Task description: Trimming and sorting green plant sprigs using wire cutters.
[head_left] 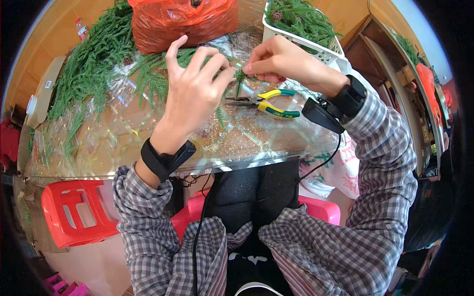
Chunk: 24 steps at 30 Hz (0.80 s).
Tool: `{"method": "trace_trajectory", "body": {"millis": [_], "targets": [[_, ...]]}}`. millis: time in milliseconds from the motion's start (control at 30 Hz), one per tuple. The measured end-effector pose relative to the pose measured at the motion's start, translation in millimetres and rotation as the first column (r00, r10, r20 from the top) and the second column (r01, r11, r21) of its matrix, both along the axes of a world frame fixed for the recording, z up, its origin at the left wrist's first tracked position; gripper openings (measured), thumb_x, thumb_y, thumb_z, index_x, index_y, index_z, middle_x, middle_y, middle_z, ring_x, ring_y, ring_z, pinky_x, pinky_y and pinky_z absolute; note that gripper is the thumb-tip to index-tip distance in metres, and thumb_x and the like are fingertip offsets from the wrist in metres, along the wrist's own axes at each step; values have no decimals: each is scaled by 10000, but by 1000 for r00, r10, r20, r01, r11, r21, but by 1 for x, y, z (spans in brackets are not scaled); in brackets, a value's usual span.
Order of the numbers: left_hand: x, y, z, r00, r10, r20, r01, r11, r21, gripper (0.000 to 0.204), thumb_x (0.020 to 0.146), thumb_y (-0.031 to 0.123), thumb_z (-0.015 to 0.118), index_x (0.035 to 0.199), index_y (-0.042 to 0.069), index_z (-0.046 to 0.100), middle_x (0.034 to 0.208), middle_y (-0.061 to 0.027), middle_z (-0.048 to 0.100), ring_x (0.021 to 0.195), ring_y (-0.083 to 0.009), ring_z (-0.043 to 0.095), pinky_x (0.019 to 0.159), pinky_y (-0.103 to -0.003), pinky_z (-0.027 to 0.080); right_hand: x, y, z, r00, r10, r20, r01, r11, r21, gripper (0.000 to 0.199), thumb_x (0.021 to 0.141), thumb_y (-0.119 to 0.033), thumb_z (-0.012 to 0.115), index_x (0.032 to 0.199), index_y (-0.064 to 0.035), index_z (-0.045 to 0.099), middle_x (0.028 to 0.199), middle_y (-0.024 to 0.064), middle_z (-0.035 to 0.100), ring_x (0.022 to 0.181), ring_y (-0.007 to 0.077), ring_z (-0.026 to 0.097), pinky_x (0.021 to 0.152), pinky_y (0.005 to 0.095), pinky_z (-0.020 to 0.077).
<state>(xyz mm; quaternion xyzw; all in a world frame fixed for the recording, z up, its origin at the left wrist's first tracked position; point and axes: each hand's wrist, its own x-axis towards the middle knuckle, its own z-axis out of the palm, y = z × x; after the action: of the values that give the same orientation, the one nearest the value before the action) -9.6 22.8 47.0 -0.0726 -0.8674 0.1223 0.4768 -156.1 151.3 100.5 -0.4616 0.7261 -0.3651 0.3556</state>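
My right hand [279, 58] is closed in a pinch on a green pine sprig [240, 79], which hangs between my two hands over the table. My left hand [197, 81] is just left of it, little finger raised and the other fingers curled toward the sprig. Its thumb is hidden behind the hand, and its fingertips seem to grip the same greenery. Below the hands lie pliers [269, 102] with yellow and green handles, jaws pointing left. A small needle tip [220, 117] of greenery shows under my left hand.
Green pine branches [89, 74] pile up on the table's left [148, 158]. At the back are an orange-red plastic bag [185, 24] and a white basket [301, 43] of greenery and cones. A red stool [79, 212] stands at lower left. A black cable [316, 170] hangs from my right wrist.
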Motion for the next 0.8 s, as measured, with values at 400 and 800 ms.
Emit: {"method": "trace_trajectory", "body": {"millis": [400,800], "targets": [[4,-5,-1,975,-184,122,135,933,334,98,690,139,674,773,90,654,810,16,557,895,-176,519,933,-481,276,1,16,-3,585,24,-811,-493,804,-332,150,743,-41,636,883,-31,584,799,59,538,680,165,526,533,249,411],[3,-10,-1,929,-344,137,231,829,510,108,690,142,678,774,77,662,806,4,560,883,-190,525,916,-404,287,4,19,3,609,114,-785,-532,792,-298,146,731,-26,647,858,-4,579,839,83,559,714,203,556,568,286,438]]}}
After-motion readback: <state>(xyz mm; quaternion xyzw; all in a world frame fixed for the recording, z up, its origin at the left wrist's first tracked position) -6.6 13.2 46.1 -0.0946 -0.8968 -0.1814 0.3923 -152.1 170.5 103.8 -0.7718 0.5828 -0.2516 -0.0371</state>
